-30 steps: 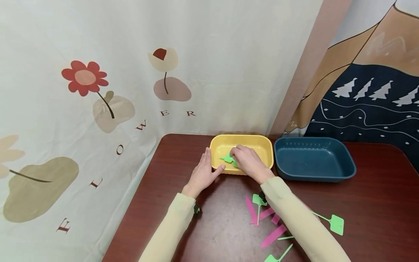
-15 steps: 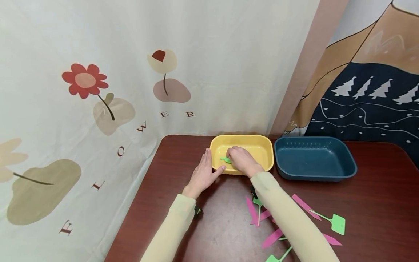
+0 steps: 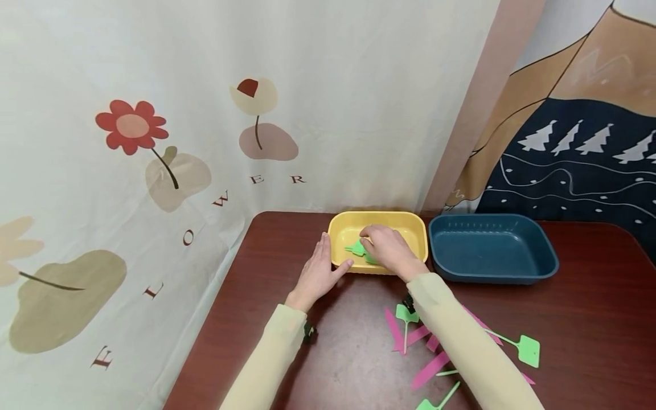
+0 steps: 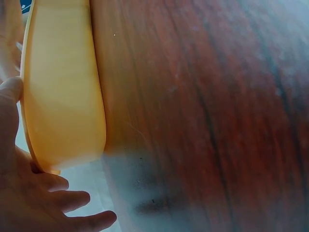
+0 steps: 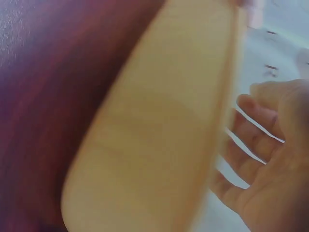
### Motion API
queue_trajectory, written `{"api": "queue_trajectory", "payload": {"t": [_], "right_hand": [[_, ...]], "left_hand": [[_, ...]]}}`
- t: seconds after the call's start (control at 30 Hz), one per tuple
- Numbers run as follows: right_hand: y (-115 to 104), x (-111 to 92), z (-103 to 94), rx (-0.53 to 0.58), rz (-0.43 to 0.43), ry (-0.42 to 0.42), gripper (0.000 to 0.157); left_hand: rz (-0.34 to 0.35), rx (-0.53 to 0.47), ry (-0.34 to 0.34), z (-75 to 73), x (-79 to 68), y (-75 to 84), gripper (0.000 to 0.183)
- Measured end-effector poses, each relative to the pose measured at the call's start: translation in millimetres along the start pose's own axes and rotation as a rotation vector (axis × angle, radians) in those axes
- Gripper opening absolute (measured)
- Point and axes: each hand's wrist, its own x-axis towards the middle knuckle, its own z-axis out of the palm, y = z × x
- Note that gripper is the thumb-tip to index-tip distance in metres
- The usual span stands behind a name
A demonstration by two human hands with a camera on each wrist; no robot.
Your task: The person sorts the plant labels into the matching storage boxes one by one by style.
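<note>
My left hand [image 3: 317, 271] lies against the left end of a yellow plastic basin [image 3: 378, 270], fingers straight along the outside and thumb at the front rim. Over the basin is my right hand [image 3: 388, 248], its fingers loosely bent and spread apart in the right wrist view, with nothing seen between them. Right by those fingertips, green plant labels [image 3: 357, 249] lie on the basin floor, partly covered by the hand. In the left wrist view the left hand [image 4: 36, 198] reaches past the basin's corner [image 4: 65, 121].
A dark blue basin [image 3: 492, 253] stands right beside the yellow one. Nearer on the brown table [image 3: 353, 341], under and around the right forearm, lie several pink pointed plant labels [image 3: 429, 370] and green T-shaped labels [image 3: 529, 351]. Printed curtains [image 3: 359, 114] hang behind.
The right hand dipped left over the green labels half a second ago and has since moved back right, leaving more of them showing. The left hand has stayed at the yellow basin.
</note>
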Motion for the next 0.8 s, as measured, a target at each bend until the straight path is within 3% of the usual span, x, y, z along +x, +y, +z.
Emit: {"api": "queue_trajectory", "payload": {"t": [0.4,0.8], "right_hand": [[9.0,-62.8,-56.8,0.066,0.003,0.093,0.037],[47.8,-131.9,-100.0,0.022,0.137,0.1,0.05]], "left_hand": [[0.005,-0.005,-0.012,-1.3,1.5,0.2,0.104],[0.003,-0.001,-0.019,-4.0,1.9,0.4,0.103]]}}
